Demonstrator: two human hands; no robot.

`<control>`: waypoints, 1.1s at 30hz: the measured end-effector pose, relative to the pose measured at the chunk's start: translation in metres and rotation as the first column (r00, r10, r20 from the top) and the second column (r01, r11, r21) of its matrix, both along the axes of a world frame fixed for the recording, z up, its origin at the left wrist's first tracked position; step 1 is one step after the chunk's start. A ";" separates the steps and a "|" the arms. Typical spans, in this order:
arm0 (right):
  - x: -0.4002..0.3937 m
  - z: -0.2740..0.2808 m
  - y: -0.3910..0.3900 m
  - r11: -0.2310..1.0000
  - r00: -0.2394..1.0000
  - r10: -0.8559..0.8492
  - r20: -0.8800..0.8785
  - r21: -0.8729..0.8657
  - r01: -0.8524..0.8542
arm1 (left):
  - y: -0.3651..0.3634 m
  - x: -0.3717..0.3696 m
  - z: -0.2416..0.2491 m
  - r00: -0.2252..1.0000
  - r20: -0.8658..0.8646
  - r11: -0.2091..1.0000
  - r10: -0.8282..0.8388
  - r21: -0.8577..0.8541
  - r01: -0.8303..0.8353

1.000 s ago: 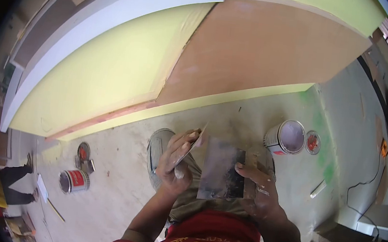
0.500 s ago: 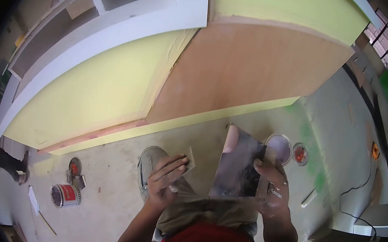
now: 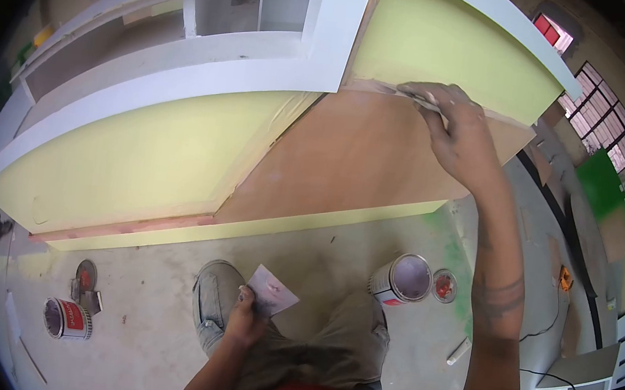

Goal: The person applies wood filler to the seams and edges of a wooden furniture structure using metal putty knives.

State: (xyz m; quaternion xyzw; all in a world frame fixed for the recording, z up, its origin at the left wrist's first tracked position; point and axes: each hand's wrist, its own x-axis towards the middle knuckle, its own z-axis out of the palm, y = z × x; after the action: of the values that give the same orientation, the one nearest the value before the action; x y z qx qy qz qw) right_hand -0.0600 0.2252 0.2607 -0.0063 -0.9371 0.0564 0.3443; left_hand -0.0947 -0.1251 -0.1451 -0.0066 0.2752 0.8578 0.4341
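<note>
My left hand (image 3: 244,322) is closed on the edge of a small flat plate (image 3: 275,292), whose pale face carries a pinkish smear of putty. It is held low, above my left shoe. My right hand (image 3: 456,119) reaches up to the cabinet front, gripping a thin putty spreader (image 3: 420,99) seen almost edge-on. The spreader lies against the seam (image 3: 375,87) between the yellow panel (image 3: 453,45) and the bare brown board (image 3: 356,150). My fingers hide part of it. Pale filler runs along that seam.
An open can (image 3: 409,278) stands by my right knee with a red-smeared lid (image 3: 444,285) beside it. Another can (image 3: 67,319) lies at the left. A white frame (image 3: 264,74) juts over the panels. A cable (image 3: 544,331) trails on the right.
My right hand has risen from my lap to the upper seam. The large dark plate it held no longer shows as such. My left hand has lowered, and its plate now shows a smeared face.
</note>
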 end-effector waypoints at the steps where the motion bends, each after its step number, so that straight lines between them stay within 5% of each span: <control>1: -0.010 -0.002 0.006 0.999 1.000 -0.015 0.021 0.034 0.015 | 0.000 -0.001 -0.002 1.000 0.002 1.000 0.005 0.005 -0.005; 7: -0.034 -0.014 0.004 0.991 0.992 -0.115 0.054 0.078 0.111 | -0.003 0.000 0.002 0.999 0.024 1.000 0.026 0.012 -0.027; 33: -0.048 -0.050 0.010 0.972 0.999 -0.038 0.002 0.231 0.037 | 0.006 -0.001 0.003 0.999 0.017 0.998 -0.040 0.041 0.039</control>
State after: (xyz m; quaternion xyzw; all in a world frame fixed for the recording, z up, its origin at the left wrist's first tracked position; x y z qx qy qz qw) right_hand -0.1075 0.2350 0.2111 0.0159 -0.9382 -0.0592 0.3406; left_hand -0.0962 -0.1186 -0.1424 0.0001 0.2537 0.8543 0.4536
